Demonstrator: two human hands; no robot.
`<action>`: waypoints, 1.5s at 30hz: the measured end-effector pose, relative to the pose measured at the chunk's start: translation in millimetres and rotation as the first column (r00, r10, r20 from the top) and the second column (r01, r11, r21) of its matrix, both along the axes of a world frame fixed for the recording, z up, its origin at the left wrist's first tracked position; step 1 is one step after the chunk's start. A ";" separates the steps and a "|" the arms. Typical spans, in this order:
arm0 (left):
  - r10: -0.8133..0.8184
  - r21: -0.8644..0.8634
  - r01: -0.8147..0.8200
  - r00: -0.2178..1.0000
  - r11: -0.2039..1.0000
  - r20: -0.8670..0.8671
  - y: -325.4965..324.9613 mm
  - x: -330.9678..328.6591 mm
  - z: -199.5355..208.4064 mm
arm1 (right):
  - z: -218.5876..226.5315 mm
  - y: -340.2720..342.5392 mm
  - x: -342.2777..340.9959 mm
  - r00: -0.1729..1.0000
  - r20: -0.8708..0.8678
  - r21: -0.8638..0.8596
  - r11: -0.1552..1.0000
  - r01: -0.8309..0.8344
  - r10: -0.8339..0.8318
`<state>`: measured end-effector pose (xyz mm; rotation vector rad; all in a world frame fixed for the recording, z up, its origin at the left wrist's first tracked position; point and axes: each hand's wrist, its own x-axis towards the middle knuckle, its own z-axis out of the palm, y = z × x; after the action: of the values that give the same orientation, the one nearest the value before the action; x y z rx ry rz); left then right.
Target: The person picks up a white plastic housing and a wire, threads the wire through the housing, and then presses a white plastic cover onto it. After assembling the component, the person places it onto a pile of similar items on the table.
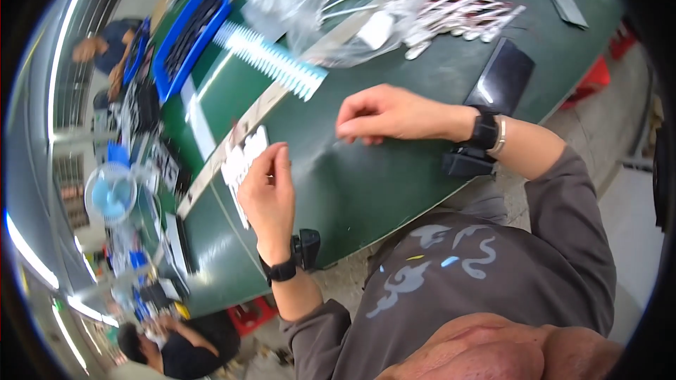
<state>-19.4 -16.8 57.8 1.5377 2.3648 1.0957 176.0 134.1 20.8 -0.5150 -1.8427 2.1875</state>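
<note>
My left hand [266,197] hovers beside a small pile of white pieces [241,158] on the green table [317,190]. Its thumb and fingers are bent together, and I cannot make out anything between them. Over the middle of the table, my right hand [384,114] has its fingers curled in against the thumb. Whatever it may hold is hidden or too small to name. Just beyond the right hand lies a row of pale blue-white strips [274,60]. Both wrists wear a black band with a dark box-shaped device.
Clear plastic bags [338,10] and a heap of white parts with thin wires [461,17] lie at the far side. A blue tray [190,39] holds dark parts. A dark flat panel [501,74] is at right. Two people sit at left, near a fan [110,193].
</note>
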 end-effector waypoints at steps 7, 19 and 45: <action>-0.542 -0.052 0.543 0.817 0.838 -0.197 81.4 52.2 7.8 | 56.5 -4.1 49.6 0.981 -0.174 0.136 0.989 -0.065 0.089; -0.568 -0.057 0.592 0.735 0.804 -0.371 184.3 115.0 -44.8 | 35.7 50.6 189.7 0.756 -0.190 0.193 0.731 0.654 -0.626; -0.491 -0.072 0.511 0.766 0.857 -0.414 231.0 109.2 -45.3 | 17.9 46.9 194.9 0.776 -0.077 0.243 0.743 0.624 -0.626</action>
<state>89.7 214.1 12.5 2.4410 1.9249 0.7464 370.9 181.0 38.7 -0.9280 -1.5974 1.4734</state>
